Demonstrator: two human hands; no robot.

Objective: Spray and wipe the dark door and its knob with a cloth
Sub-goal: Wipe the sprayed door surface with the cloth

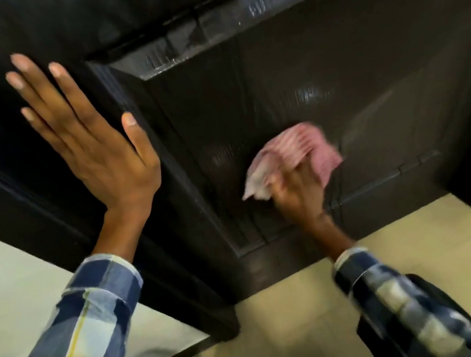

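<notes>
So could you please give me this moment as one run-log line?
step: wiping lower panel | left hand: flat on dark wooden door | right hand: grips pink striped cloth | knob: not in view

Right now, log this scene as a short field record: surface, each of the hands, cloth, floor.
surface: dark door, recessed lower panel, wet streaks on the ledge above it
left hand: fingers straight, flat on the door's left side
right hand: grips the cloth, blurred
cloth: pink, bunched, pressed on the lower panel
floor: pale tiles
knob: not in view
</notes>
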